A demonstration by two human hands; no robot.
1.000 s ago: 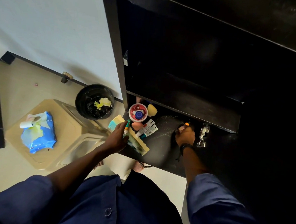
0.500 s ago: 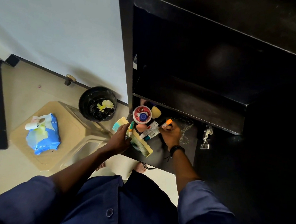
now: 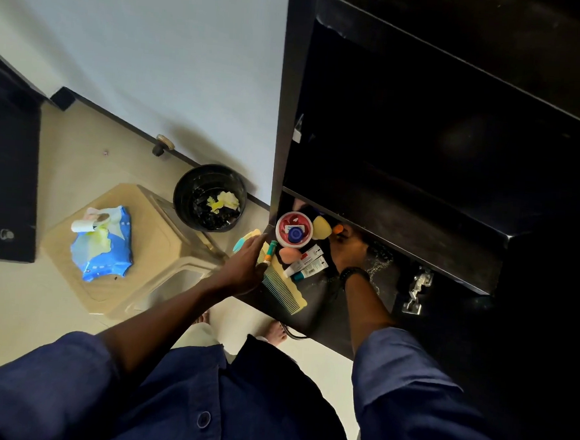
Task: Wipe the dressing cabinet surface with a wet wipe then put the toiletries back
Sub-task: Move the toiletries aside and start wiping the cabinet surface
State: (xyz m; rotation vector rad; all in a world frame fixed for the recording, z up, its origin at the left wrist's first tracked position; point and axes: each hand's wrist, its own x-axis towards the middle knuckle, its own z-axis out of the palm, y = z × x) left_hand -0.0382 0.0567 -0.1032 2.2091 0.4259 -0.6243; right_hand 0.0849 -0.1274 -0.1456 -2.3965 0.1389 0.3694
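On the far left corner of the cabinet surface (image 3: 330, 308), just under the shelf's front edge, the orange-capped stick (image 3: 338, 228) sits in your right hand (image 3: 348, 253). The fingers curl round its body, and only the cap shows. Its long axis points away from you and to the left, cap first, towards the yellow sponge (image 3: 321, 227), which it almost touches. The rest of the toiletries lie to the left of that hand, so I judge that setting it down takes a short reach left, and the right hand is plainly the nearer one.

Your left hand (image 3: 244, 268) lies at the surface's left edge. Its fingers stretch along the far end of the comb (image 3: 282, 288) and sit against the green-capped stick (image 3: 270, 251). I cannot tell whether they pinch that stick or merely rest beside it. The comb's long axis runs from far left to near right.

On the surface there are:
- one red tub (image 3: 293, 234) with a blue cap
- two sponges, the yellow one and a peach one (image 3: 288, 254)
- two tubes (image 3: 309, 266), side by side
- one comb
- two capped sticks

Further left, on the floor, stands one black bin (image 3: 177, 194) with a crumpled yellow wipe inside. Beside it is one beige stool (image 3: 163, 245) carrying one blue wipe pack (image 3: 103, 244).
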